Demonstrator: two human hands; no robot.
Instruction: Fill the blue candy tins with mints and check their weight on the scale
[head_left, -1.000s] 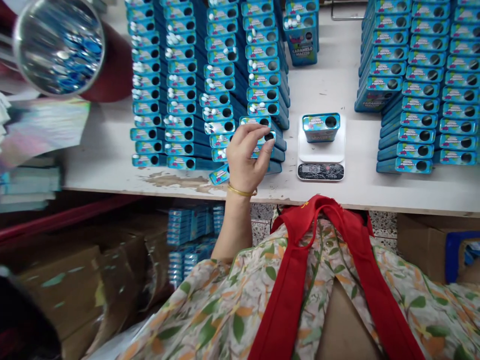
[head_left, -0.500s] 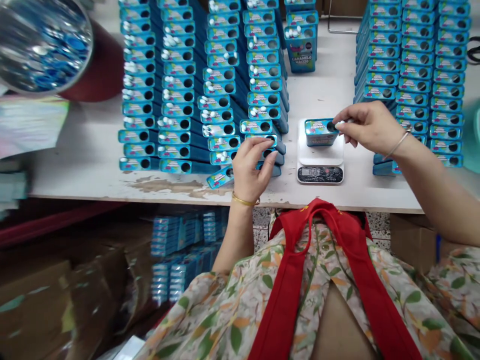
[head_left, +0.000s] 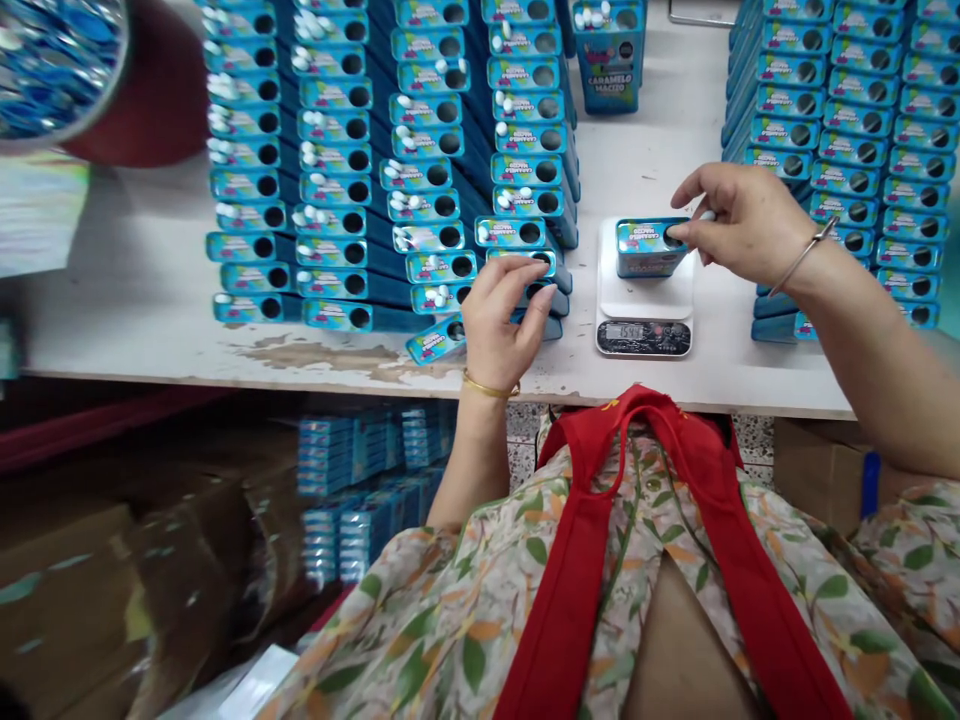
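Note:
A blue candy tin [head_left: 646, 250] with a round hole in its top stands on a small white digital scale [head_left: 646, 290]. Over the hole is the thumb of my right hand [head_left: 742, 222], its fingers curled in a pinch around a small white candy [head_left: 706, 216]. My left hand [head_left: 501, 325] rests over the front end of a row of tins. Its thumb and forefinger are apart beside a tin top [head_left: 523, 262], and I see nothing held between them. The other fingers partly cover neighbouring tins. Lit digits show on the scale's black display [head_left: 643, 338].
Rows of blue tins [head_left: 330, 253] stand on the left, many with white candies on their tops. More tins [head_left: 855, 178] fill the right side. A tin [head_left: 611, 80] stands apart at the back. A metal-rimmed container [head_left: 124, 80] holds blue wrapped pieces. Below the table's front edge lie cartons.
The view has shifted a little, so the tins sit higher and larger. My right thumb is at the tin's hole, and the scale's digits differ. My left hand has hardly moved.

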